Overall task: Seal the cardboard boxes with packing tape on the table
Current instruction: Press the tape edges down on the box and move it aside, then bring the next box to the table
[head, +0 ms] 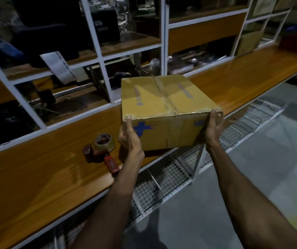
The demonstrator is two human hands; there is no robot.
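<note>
Both hands, the left hand [128,139] and right hand [214,125], hold the box [165,112] by its sides over the table [36,177] edge, with the tape gun [102,150] just left of the box, probably to be picked up next.

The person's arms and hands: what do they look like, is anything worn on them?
Both forearms are bare right up to the bottom edge of the picture: no sleeves show. The left hand and right hand wear no gloves, and no watch, bracelet or ring can be made out. The fingernails look short; finer detail is blurred.
</note>
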